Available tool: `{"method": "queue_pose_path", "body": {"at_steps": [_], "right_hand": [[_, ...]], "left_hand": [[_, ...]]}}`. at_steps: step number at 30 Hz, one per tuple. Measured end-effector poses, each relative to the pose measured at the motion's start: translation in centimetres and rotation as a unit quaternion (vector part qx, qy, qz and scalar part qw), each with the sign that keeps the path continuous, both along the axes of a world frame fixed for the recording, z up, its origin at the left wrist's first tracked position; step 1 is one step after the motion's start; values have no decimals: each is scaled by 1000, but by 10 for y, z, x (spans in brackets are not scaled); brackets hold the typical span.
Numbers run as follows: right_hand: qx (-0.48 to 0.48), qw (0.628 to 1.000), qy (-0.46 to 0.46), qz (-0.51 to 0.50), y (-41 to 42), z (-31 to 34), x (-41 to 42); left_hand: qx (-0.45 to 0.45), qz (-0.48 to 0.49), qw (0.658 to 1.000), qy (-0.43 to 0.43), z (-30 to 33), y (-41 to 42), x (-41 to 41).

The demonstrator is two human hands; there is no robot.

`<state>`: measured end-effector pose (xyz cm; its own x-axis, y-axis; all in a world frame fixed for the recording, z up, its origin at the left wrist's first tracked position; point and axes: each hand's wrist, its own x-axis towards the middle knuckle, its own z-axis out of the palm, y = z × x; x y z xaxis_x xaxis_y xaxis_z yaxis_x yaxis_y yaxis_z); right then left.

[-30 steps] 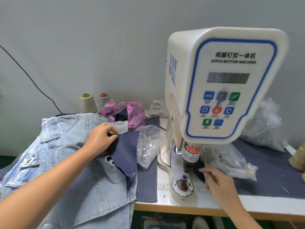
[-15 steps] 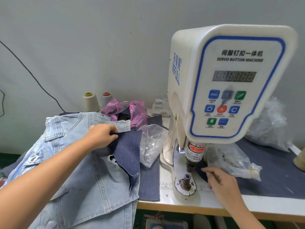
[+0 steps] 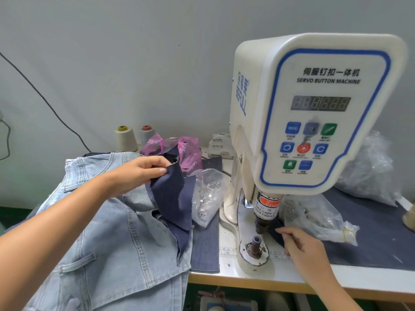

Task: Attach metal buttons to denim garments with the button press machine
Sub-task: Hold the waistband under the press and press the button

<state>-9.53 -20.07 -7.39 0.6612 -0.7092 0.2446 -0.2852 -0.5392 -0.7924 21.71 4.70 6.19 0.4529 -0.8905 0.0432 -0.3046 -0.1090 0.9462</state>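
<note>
Currently I judge this a loading step: my left hand point(image 3: 137, 173) pinches a dark denim scrap point(image 3: 173, 196) above the pale denim jacket point(image 3: 116, 239), my right hand point(image 3: 301, 245) nips dark cloth beside the servo button machine's point(image 3: 314, 113) lower die point(image 3: 256, 245), so fabric must next be positioned over it.

My left hand point(image 3: 139, 173) reaches forward, thumb and fingers pinched together; my right hand point(image 3: 303, 245) is lower, fingers curled, knuckles up.
</note>
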Motion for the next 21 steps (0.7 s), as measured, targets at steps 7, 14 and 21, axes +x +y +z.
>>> {"method": "queue_pose_path", "body": {"at_steps": [7, 14, 21], "right_hand": [[-1, 1000, 3, 3, 3, 1, 1], [-13, 1000, 4, 6, 2, 2, 0], [-13, 1000, 0, 2, 3, 3, 0]], "left_hand": [[160, 63, 950, -261, -25, -14, 18], [232, 121, 877, -404, -33, -26, 22], [359, -10, 841, -404, -31, -24, 17]]}}
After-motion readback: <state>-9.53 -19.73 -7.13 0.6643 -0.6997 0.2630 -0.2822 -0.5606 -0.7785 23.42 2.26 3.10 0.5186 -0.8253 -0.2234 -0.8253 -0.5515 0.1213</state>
